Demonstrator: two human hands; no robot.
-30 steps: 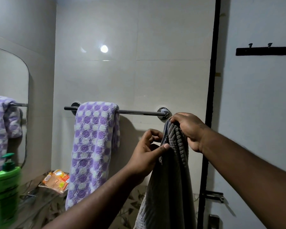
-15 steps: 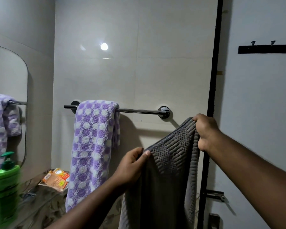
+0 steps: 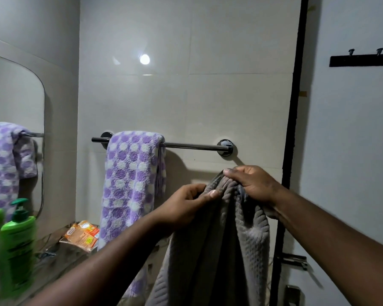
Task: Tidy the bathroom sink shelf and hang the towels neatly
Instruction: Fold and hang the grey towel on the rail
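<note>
The step in hand is hanging the second towel. Both hands hold the grey towel (image 3: 219, 250) bunched at its top edge, just below the right end of the rail (image 3: 192, 146) and not yet over it. The left hand (image 3: 186, 204) pinches the bunched edge between thumb and curled fingers (image 3: 212, 193). The right hand (image 3: 252, 184) is closed over the gathered top beside it, with cloth also running under its wrist. The rest of the towel hangs straight down in loose folds.

The next move, as I judge it, calls for spreading the top edge flat, lifting it above the rail and draping it over the bare stretch to the right of the spotted towel (image 3: 131, 177), with both sides falling evenly.

Count: two towels, one spotted and already draped on the left part of the rail, one grey in the hands. One rail. On the shelf (image 3: 53, 259) there is one orange packet (image 3: 82, 235) and one green bottle (image 3: 16, 246), with what looks like its reflection in the mirror (image 3: 13, 107). One hook strip (image 3: 360, 60) is on the right wall, showing two hooks, both bare.
</note>
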